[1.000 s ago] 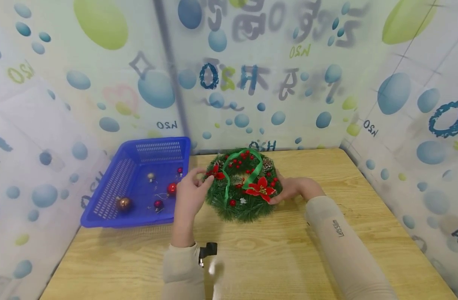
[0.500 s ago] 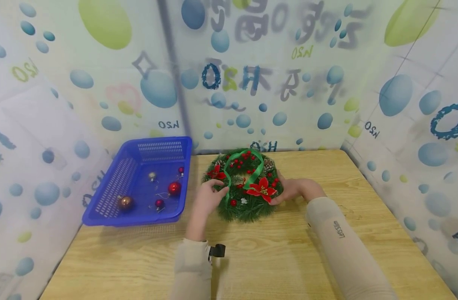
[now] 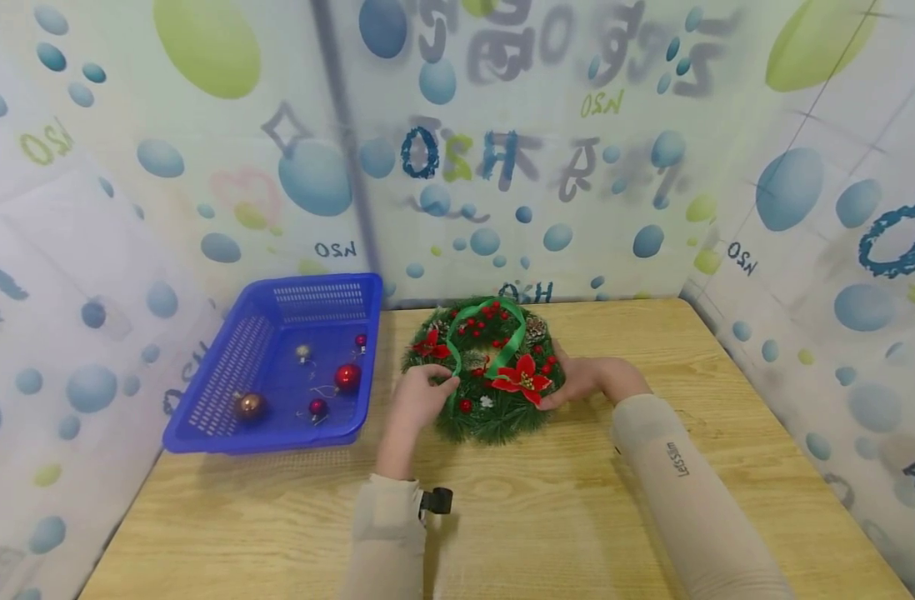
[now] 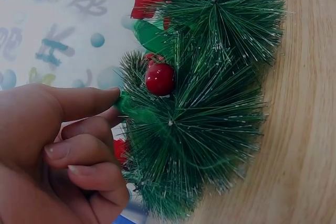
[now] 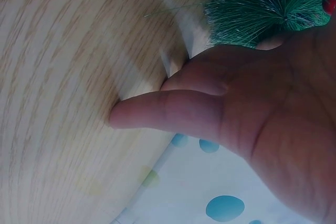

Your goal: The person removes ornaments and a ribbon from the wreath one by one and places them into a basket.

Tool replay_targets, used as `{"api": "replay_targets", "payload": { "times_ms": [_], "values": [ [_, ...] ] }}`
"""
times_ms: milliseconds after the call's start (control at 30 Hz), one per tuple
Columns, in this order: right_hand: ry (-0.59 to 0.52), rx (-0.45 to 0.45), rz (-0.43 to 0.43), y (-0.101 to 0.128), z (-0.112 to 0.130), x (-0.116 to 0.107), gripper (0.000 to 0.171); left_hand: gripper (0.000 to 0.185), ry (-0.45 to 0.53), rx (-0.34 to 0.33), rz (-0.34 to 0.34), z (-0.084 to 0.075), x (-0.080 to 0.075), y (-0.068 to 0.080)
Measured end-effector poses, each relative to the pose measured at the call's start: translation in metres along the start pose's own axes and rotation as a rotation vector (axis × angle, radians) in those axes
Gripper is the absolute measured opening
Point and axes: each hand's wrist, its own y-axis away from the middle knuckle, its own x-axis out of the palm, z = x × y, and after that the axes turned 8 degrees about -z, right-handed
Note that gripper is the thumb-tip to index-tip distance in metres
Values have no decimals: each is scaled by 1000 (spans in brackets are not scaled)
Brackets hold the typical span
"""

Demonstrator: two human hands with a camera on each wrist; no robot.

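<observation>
A green Christmas wreath (image 3: 495, 425) lies on the table, trimmed with red poinsettias (image 3: 523, 379), red berries, pinecones and a green ribbon (image 3: 512, 346) looped over its top. At the wreath's left side my left hand (image 3: 422, 396) pinches a loose end of the ribbon between thumb and index finger, its other fingers curled in the left wrist view. My right hand (image 3: 581, 379) holds the wreath's right edge, thumb by the large poinsettia. In the right wrist view its outer fingers (image 5: 168, 109) stretch down to the wood, while other fingertips are hidden by the hand and wreath.
To the left stands a blue plastic basket (image 3: 202, 437) with several baubles, among them a copper one (image 3: 250, 406) and a red one (image 3: 347, 377). Printed curtains (image 3: 622, 208) rise behind the wooden table (image 3: 517, 517) and at both sides.
My left hand has moved from the left poinsettia toward me and to the right, and now pinches the ribbon end. My right hand and the wreath have stayed in place.
</observation>
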Motion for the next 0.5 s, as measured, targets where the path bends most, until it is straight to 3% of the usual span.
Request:
{"api": "replay_targets", "payload": {
  "times_ms": [267,500],
  "values": [
    [-12,1,0,-1,0,1,140,19,13,15,-58,0,0,-1],
    [-17,1,-1,-2,-1,1,141,18,44,18,-67,-2,-1,-1]
  ]
}}
